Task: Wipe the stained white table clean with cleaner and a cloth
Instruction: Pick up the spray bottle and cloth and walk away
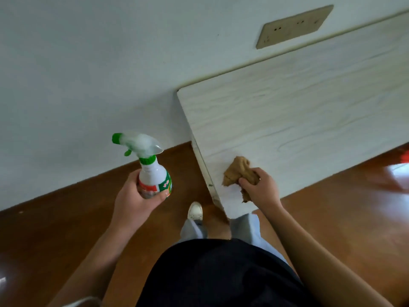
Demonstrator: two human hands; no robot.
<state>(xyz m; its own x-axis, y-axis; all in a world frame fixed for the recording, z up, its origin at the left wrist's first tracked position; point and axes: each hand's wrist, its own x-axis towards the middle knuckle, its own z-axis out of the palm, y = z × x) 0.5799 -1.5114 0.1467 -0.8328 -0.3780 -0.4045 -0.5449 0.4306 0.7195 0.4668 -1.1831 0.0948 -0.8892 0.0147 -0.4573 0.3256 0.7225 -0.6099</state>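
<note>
The white wood-grain table (298,111) runs from the centre to the right edge, its back against the wall. My right hand (260,188) grips a crumpled brown cloth (238,170) that lies on the table's near left corner. Left of the table, over the floor, my left hand (137,197) holds a white spray bottle of cleaner (152,173) upright by its body. Its green-tipped trigger head points left, away from the table. Faint grey streaks show on the tabletop.
A pale wall (88,63) stands behind, with a beige socket plate (294,26) above the table. Brown glossy floor (343,207) surrounds the table. My legs and a white shoe (195,211) are by the table's near corner.
</note>
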